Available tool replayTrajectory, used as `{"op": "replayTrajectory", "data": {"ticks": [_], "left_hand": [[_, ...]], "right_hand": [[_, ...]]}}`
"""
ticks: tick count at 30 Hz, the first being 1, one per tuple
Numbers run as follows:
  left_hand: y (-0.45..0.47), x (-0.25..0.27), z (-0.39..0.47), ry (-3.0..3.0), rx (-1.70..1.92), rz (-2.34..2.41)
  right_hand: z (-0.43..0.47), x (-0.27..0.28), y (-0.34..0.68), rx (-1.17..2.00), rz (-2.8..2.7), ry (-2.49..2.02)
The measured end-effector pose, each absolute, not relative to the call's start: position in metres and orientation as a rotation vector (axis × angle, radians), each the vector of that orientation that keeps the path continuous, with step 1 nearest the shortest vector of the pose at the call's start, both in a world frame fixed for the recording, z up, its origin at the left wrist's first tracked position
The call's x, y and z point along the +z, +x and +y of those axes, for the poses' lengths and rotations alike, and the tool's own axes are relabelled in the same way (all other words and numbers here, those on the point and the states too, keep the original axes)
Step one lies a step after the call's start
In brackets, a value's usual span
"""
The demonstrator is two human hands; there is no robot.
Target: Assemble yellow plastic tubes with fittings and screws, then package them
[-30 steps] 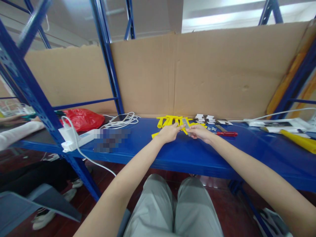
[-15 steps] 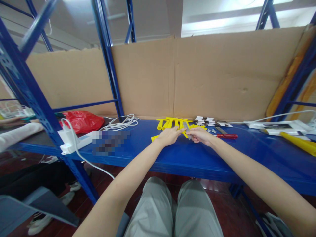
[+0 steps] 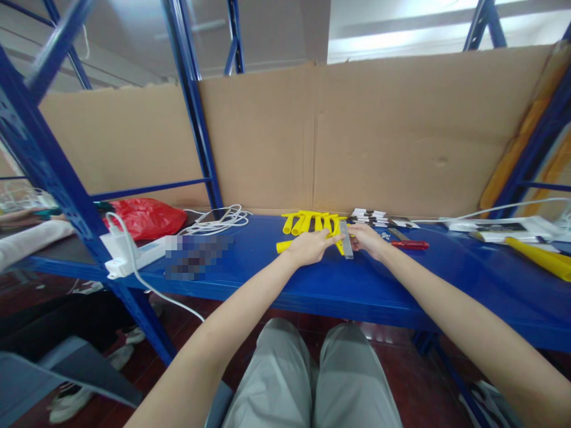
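Note:
My left hand (image 3: 308,247) and my right hand (image 3: 366,240) work close together above the blue table. A flat grey metal strip (image 3: 347,240) stands between them, its lower end pointing toward me. My right fingers are closed at the strip's right side, and my left fingertips press against its left side. A narrow yellow plastic piece (image 3: 339,245) shows beside the strip; whether the two are joined I cannot tell. Behind my hands lie several yellow T-shaped plastic handles (image 3: 304,224) in a row. Another yellow handle (image 3: 282,246) lies by my left wrist.
A red-handled tool (image 3: 410,245) and a stack of black-and-white packets (image 3: 369,217) lie right of my hands. A yellow tube (image 3: 537,259) is at far right. On the left are a power strip (image 3: 154,252), white cable (image 3: 223,220) and red bag (image 3: 149,218). Cardboard (image 3: 379,137) stands behind.
The metal strip has turned more upright and shows more of its face, with its lower end now nearer me. My hands have shifted slightly apart.

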State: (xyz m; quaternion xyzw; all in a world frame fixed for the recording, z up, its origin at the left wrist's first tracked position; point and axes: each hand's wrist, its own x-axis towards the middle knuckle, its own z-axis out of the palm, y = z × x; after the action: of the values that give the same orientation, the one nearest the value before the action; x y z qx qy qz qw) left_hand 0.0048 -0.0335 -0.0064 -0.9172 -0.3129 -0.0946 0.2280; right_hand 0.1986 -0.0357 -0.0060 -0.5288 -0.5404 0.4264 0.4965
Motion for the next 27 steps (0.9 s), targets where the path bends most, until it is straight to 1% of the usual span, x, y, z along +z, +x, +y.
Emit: {"op": "replayTrajectory", "data": {"ticks": [4,9,15,23,27], "left_hand": [[0.005,-0.005,-0.034,-2.516,-0.277,-0.888],[0.006,-0.004,-0.038,-2.515,-0.223,-0.896],[0.009,-0.001,-0.04,-2.507,-0.221,-0.862],[0.026,0.016,-0.038,-2.485,-0.278,-0.833],[0.031,0.012,-0.035,-2.487,-0.3,-0.836]], "right_hand": [[-0.037,-0.003,0.196,1.011,-1.336,-1.193],[-0.035,-0.006,0.197,0.91,-1.417,-1.269],[-0.03,-0.009,0.198,0.936,-1.349,-1.232],[-0.023,-0.004,0.207,0.946,-1.246,-1.134],[-0.022,-0.005,0.21,0.934,-1.219,-1.176]]}}
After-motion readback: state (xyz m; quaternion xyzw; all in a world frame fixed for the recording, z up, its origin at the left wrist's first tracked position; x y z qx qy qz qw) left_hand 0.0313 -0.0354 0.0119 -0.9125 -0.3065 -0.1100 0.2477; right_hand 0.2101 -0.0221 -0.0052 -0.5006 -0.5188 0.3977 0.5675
